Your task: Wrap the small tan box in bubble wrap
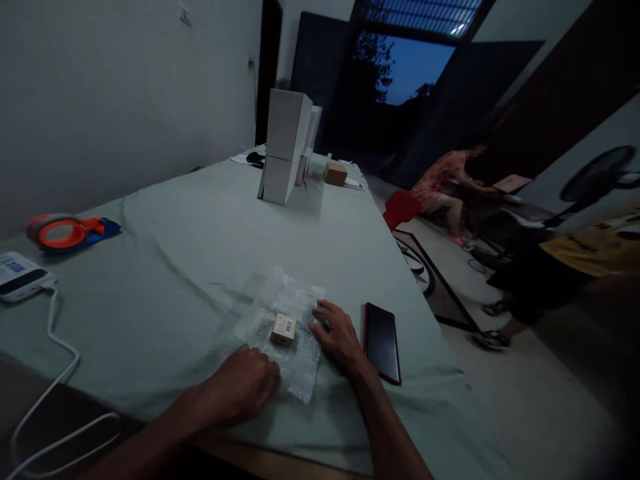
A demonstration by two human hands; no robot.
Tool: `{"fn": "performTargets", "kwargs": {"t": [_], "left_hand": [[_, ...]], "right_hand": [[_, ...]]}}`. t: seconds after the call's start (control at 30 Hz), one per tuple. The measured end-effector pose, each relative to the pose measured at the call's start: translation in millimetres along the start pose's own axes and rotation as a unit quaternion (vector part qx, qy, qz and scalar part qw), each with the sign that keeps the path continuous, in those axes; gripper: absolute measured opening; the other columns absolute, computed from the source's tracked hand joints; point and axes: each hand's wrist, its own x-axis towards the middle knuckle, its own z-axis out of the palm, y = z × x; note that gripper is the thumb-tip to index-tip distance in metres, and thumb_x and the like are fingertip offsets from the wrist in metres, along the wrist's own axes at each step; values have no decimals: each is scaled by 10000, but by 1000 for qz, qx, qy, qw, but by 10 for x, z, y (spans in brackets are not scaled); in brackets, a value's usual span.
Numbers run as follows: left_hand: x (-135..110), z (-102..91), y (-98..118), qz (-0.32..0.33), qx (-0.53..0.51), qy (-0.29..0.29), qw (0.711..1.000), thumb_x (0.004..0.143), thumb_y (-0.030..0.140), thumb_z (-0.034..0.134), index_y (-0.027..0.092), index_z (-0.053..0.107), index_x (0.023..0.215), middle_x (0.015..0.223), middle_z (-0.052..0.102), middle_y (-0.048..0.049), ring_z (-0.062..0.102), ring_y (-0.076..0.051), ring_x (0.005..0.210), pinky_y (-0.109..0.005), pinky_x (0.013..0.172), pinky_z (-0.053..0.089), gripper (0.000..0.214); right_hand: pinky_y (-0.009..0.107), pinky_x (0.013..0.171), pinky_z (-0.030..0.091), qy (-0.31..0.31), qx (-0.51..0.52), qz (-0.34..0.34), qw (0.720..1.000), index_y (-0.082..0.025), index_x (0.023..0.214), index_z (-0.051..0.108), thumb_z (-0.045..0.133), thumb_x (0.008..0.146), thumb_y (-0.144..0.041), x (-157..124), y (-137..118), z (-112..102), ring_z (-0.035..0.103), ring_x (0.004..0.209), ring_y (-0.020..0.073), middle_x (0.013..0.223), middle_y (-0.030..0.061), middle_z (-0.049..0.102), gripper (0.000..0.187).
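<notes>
A small cardboard box (283,330) with a barcode label lies on a clear sheet of bubble wrap (299,370), near the front of the cloth-covered table. My left hand (247,381) is closed at the near left edge of the wrap, its fingers curled and partly hidden from above. On the other side, my right hand (339,332) rests over the wrap's right edge, thumb and forefinger apart with a gap between them. Neither hand touches the little box. Just right of my right hand lies a dark phone (383,343) with a red edge.
At the left are an orange tape dispenser (63,233) and a white device (23,277) with a cable. Tall white boxes (284,147) and a brown box (335,174) stand farther back. A seated person (445,180) and another person (575,260) are to the right.
</notes>
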Motion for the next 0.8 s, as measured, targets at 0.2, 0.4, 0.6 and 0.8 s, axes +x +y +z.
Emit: {"fn": "performTargets", "kwargs": {"t": [0.2, 0.4, 0.6, 0.8], "left_hand": [[61, 67, -87, 5, 7, -2, 1000, 898, 194, 438, 189, 640, 777, 813, 689, -55, 637, -219, 808, -318, 752, 437, 236], [148, 149, -30, 7, 6, 114, 993, 861, 116, 479, 189, 623, 817, 928, 626, -45, 570, -195, 909, -305, 802, 441, 167], [226, 404, 88, 40, 11, 101, 994, 813, 139, 583, 193, 606, 917, 1088, 584, -64, 520, -233, 1019, -361, 868, 450, 119], [312, 463, 156, 34, 30, 79, 996, 846, 174, 560, 190, 607, 925, 1050, 600, -69, 520, -241, 986, -382, 846, 449, 93]], "right_hand": [[490, 1042, 383, -5, -9, -1, 1000, -196, 1145, 651, 590, 825, -274, -13, -5, -31, 503, 1262, 274, 1340, 126, 570, 335], [494, 1042, 404, 19, 6, -24, 1000, -193, 1178, 630, 587, 814, -261, 9, 44, 51, 522, 1247, 274, 1330, 132, 578, 373], [499, 1074, 392, 58, 7, -48, 997, -140, 1277, 555, 551, 822, -229, 59, 96, 169, 500, 1273, 268, 1351, 165, 554, 464], [482, 1095, 377, 51, -3, -61, 997, -162, 1325, 519, 531, 842, -225, 166, 69, 129, 475, 1300, 248, 1383, 147, 529, 487]]}}
